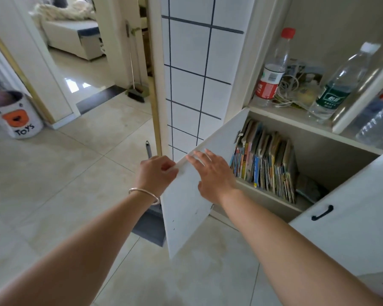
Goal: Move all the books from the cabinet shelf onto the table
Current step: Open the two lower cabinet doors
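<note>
A row of thin colourful books (265, 164) stands upright, leaning left, on the lower cabinet shelf (272, 196). The white left cabinet door (192, 202) is swung open toward me. My left hand (156, 174), with a silver bangle on the wrist, grips the door's top edge from outside. My right hand (212, 175) lies flat with fingers spread on the door's inner face, just left of the books and not touching them. No table is in view.
The right cabinet door (349, 217) with a black handle stays closed. On the upper shelf stand two plastic bottles (272, 69) (338, 85) and tangled cables. A dustpan (149, 224) stands behind the open door. A "TOYS" bin (16, 115) sits at the far left beside a doorway.
</note>
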